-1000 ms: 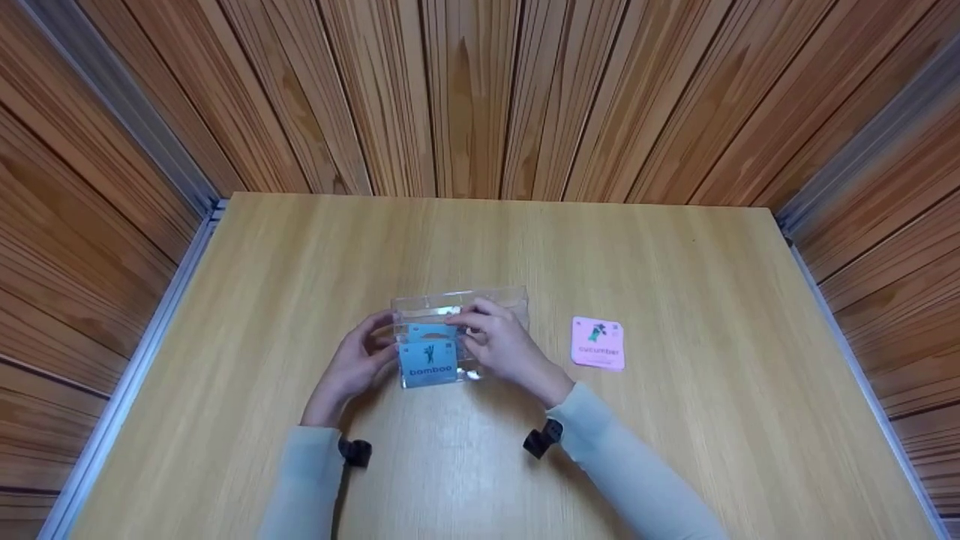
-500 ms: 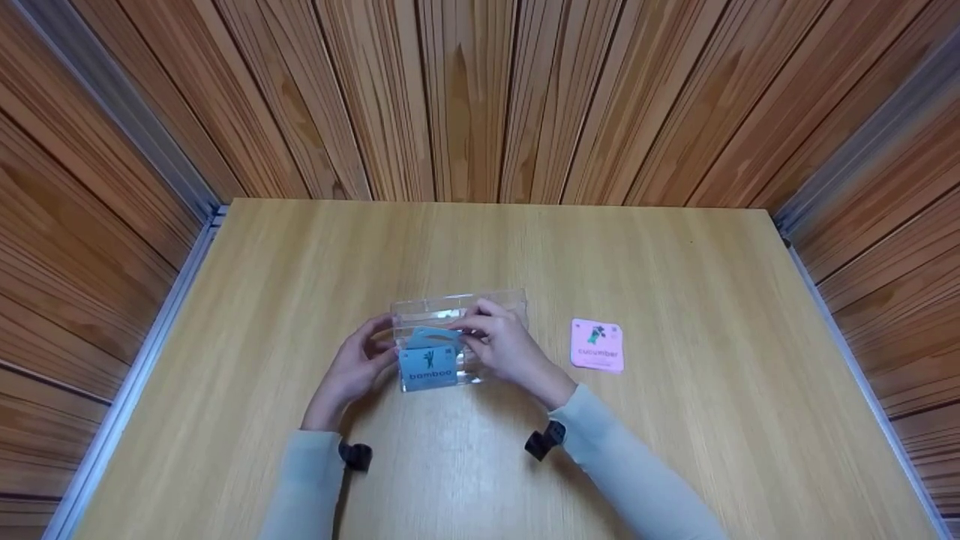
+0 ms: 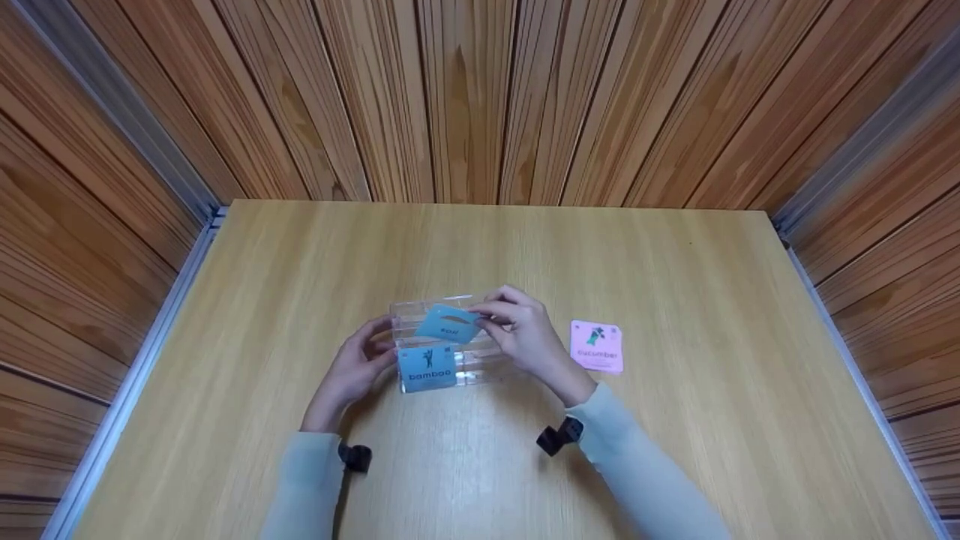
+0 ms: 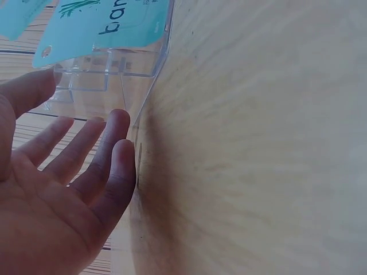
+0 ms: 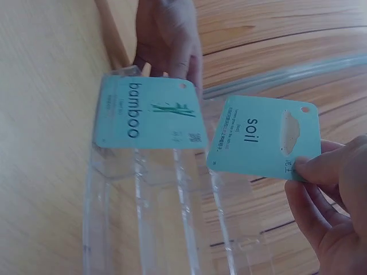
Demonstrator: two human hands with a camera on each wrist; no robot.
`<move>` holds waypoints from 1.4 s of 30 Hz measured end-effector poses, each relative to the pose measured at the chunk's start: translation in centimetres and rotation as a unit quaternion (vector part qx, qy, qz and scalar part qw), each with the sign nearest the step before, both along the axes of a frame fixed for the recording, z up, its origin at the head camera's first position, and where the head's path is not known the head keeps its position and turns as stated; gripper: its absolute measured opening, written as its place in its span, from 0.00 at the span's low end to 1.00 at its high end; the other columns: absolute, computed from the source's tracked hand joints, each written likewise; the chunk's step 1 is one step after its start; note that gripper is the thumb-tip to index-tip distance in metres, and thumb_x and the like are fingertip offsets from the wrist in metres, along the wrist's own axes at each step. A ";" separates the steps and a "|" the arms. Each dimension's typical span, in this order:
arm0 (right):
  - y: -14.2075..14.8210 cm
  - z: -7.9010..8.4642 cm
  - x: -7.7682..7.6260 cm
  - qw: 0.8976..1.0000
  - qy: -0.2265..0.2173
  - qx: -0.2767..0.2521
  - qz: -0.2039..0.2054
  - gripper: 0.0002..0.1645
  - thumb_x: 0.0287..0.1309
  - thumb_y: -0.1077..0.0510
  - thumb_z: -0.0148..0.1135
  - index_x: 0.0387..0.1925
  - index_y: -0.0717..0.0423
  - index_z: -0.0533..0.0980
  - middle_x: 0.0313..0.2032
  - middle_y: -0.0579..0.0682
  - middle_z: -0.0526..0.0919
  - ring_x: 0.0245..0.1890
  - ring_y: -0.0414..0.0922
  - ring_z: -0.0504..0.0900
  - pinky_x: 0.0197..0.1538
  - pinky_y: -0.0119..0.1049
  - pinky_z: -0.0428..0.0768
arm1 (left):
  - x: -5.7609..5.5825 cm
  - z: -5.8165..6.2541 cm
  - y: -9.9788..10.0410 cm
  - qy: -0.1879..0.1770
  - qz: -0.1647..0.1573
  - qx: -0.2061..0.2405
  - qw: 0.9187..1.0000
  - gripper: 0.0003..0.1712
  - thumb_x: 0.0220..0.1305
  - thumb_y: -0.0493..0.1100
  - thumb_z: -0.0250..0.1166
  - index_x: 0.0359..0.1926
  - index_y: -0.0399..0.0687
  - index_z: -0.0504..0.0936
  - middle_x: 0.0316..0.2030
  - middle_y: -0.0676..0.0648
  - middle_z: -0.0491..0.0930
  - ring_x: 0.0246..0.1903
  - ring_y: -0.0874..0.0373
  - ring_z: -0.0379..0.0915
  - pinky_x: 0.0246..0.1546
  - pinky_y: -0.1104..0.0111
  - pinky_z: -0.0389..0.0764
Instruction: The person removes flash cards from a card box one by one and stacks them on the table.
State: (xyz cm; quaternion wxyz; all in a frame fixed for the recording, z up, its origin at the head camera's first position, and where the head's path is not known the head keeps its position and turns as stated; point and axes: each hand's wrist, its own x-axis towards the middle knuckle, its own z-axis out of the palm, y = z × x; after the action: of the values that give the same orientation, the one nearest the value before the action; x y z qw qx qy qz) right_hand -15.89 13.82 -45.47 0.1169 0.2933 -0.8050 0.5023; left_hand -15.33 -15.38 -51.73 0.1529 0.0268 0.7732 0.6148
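My right hand (image 3: 529, 334) pinches a blue "soil" flashcard (image 3: 448, 324) by one edge between thumb and fingers. The card is tilted in the air over a clear plastic tiered card stand (image 5: 140, 212). On the stand's front tier, at its left end, a blue "bamboo" flashcard (image 3: 427, 369) leans upright; the right wrist view shows both cards' faces. My left hand (image 3: 358, 367) is at the stand's left end. In the left wrist view its thumb (image 4: 34, 90) touches the stand's side, and the fingers (image 4: 117, 160) stretch loosely beside it.
A pink "cucumber" flashcard (image 3: 596, 346), perhaps topping a small stack, lies on the wooden table (image 3: 675, 450) right of the stand. Wood-plank walls (image 3: 480, 97) with metal framing enclose the table at the back and sides.
The soil card, earlier behind the bamboo card, has come up out of the stand, tilting and moving right with my right hand. My left hand stays where it was.
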 end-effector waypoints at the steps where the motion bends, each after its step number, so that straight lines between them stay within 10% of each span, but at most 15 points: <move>1: 0.2 0.1 0.0 1.000 0.000 -0.002 -0.004 0.15 0.58 0.72 0.67 0.45 0.56 0.86 0.40 0.47 0.80 0.40 0.43 0.81 0.43 0.33 0.84 | 0.0 -0.1 0.0 0.002 0.001 -0.001 1.000 0.33 0.70 0.36 0.62 0.73 0.54 0.65 0.68 0.48 0.67 0.57 0.51 0.72 0.55 0.59 0.76; 20: 5.5 2.4 0.9 0.991 -0.052 -0.003 -0.126 0.10 0.55 0.74 0.68 0.41 0.68 0.84 0.39 0.59 0.85 0.40 0.52 0.84 0.41 0.38 0.85 | -0.1 -0.2 0.2 -0.004 0.009 -0.005 1.000 0.34 0.69 0.36 0.63 0.73 0.54 0.65 0.69 0.47 0.66 0.57 0.50 0.73 0.56 0.58 0.76; 42: 15.7 -1.1 -0.1 0.974 -0.089 0.059 -0.199 0.13 0.59 0.72 0.66 0.43 0.58 0.87 0.39 0.49 0.84 0.42 0.44 0.82 0.43 0.22 0.79 | 0.0 0.0 0.0 0.001 0.006 -0.011 1.000 0.32 0.69 0.37 0.63 0.71 0.60 0.66 0.67 0.52 0.68 0.57 0.53 0.73 0.57 0.56 0.75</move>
State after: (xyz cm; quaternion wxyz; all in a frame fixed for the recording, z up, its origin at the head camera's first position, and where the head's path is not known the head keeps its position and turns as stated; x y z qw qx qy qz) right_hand -16.00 29.56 -46.55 0.1251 0.0879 -0.8824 0.4449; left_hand -15.32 -15.37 -51.74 0.1487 0.0213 0.7803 0.6071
